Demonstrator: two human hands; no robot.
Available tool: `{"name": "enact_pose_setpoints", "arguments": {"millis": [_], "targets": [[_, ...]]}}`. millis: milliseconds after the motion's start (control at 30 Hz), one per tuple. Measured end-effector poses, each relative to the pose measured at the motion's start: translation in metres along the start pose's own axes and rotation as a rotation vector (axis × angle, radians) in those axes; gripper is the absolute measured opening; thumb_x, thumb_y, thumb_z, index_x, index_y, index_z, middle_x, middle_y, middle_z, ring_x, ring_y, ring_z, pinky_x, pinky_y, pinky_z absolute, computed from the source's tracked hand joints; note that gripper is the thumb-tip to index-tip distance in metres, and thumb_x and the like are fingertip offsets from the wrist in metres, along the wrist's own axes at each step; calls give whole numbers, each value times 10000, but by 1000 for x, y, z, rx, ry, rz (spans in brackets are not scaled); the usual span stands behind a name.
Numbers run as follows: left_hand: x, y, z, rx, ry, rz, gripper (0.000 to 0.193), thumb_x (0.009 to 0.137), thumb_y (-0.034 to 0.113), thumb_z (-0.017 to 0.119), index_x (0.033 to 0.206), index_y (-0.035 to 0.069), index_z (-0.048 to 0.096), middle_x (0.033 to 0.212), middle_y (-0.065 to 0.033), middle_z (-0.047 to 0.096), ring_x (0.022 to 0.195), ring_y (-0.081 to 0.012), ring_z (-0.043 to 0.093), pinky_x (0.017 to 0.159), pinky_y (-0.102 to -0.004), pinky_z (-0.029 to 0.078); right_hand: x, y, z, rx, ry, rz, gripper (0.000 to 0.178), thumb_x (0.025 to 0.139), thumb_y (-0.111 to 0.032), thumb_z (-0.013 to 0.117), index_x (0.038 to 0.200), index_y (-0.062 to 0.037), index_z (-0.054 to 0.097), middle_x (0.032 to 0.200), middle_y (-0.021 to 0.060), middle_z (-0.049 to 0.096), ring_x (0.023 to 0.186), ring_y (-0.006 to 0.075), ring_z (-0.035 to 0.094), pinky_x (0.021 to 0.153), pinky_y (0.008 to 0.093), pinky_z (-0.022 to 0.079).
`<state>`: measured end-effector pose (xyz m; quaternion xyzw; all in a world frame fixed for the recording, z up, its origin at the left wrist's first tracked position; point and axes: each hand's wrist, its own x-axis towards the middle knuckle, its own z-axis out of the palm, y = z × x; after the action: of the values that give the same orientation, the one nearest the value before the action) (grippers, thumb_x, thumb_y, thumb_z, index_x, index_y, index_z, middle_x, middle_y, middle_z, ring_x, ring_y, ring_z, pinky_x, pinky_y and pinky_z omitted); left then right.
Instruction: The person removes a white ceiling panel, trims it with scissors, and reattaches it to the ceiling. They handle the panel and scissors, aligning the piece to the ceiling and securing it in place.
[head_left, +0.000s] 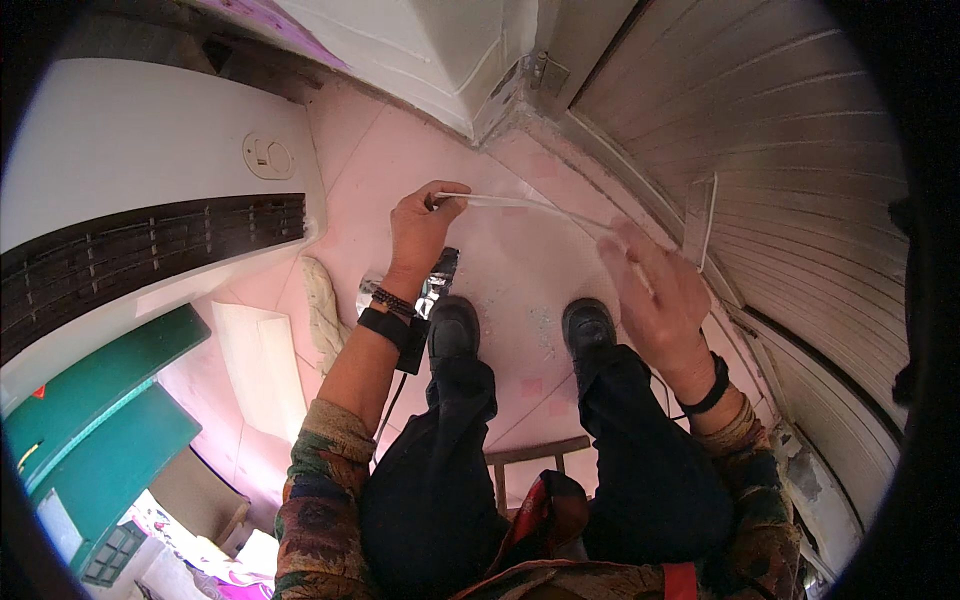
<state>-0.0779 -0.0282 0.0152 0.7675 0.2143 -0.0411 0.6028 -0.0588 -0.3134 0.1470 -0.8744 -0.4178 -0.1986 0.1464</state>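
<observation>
Between my hands, above the pink tiled floor, stretches a thin white strip (530, 204), slightly bowed. My left hand (422, 228) is closed, pinching the strip's left end between thumb and fingers. The strip's other end runs to the fingertips of my right hand (655, 290), which is smeared by motion; its fingers look drawn together on the strip. Whether the strip is paper, plastic or cloth does not show. Below my left wrist, beside my left shoe, lies a shiny black and silver item (437, 285), partly hidden by the arm.
A white appliance with a dark grille (160, 245) stands left, above green furniture (120, 375). A twisted pale cloth (322, 310) and a cream sheet (262, 360) lie on the floor (520, 390). A ribbed door (760, 130) borders the right. Wooden bars (540, 452) show between my legs.
</observation>
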Motion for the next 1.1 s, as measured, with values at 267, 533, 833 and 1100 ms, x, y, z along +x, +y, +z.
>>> {"name": "enact_pose_setpoints", "arguments": {"millis": [267, 533, 833, 1100], "targets": [[10, 4, 15, -170, 95, 24, 148, 852, 86, 707, 993, 74, 749, 768, 37, 625, 702, -50, 517, 645, -209, 427, -35, 4, 94, 1679, -370, 1509, 371, 857, 7, 676, 1218, -54, 615, 1198, 42, 653, 910, 137, 621, 699, 245, 481], [14, 17, 21, -70, 127, -17, 191, 838, 133, 729, 1012, 56, 740, 786, 6, 654, 702, -67, 536, 663, -230, 447, -33, 55, 130, 2116, 127, 1244, 408, 860, 14, 695, 1249, -65, 600, 1229, 80, 639, 1055, 181, 627, 764, 236, 510], [21, 16, 28, -237, 201, 32, 205, 867, 93, 724, 1061, 25, 721, 853, 44, 632, 765, -41, 537, 718, -195, 451, -31, 94, 163, 2210, 228, 1258, 295, 806, 130, 553, 1096, 107, 601, 1096, 198, 646, 1047, 303, 639, 945, 353, 549], [23, 12, 34, -244, 266, 26, 187, 832, 148, 726, 980, 33, 728, 812, -28, 701, 733, -102, 615, 725, -252, 501, -29, 119, 183, 2306, 323, 1380, 290, 729, 136, 530, 1013, 121, 589, 1004, 208, 616, 904, 328, 599, 852, 407, 536]]}}
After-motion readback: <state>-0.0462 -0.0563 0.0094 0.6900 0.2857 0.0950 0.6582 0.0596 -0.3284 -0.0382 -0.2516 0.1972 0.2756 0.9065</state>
